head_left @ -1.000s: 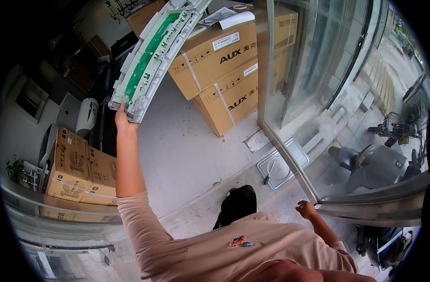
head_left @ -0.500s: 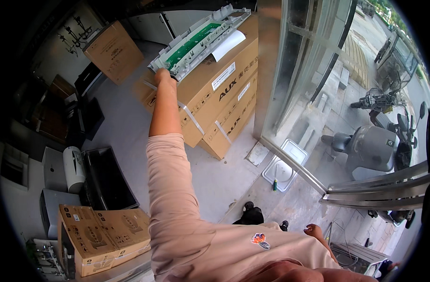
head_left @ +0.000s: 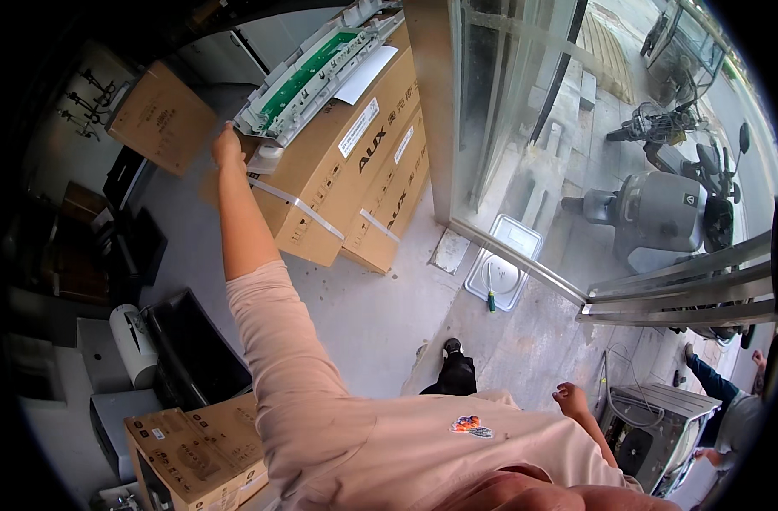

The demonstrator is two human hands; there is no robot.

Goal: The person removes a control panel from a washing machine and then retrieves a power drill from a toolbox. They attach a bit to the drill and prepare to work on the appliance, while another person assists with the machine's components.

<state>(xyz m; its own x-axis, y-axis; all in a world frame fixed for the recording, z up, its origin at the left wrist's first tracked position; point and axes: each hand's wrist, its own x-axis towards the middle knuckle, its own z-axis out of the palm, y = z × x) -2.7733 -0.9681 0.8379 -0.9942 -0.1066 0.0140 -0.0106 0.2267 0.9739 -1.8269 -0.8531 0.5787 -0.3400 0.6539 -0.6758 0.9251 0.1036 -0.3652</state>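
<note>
A long white plastic panel with a green circuit board point(head_left: 308, 77) lies on top of stacked cardboard boxes point(head_left: 334, 200), beside a white paper sheet point(head_left: 363, 77). My left hand point(head_left: 229, 146) is at the panel's near-left end, arm stretched out. Its fingertips are at or just beside that end; I cannot tell whether they still grip it. My right hand point(head_left: 571, 399) hangs low at my side, fingers loosely bent and apart, with nothing visible in it.
A glass door frame point(head_left: 431, 111) stands right of the boxes, a scooter point(head_left: 657, 213) beyond. A metal tray point(head_left: 512, 240) lies on the floor. Boxes point(head_left: 197, 451) and a black panel point(head_left: 185, 341) are lower left. An appliance point(head_left: 640, 426) and another person point(head_left: 729, 426) are lower right.
The panel has gone from raised in my left hand to lying on the box stack, and that hand has moved up with it. Another person has come into view at lower right.
</note>
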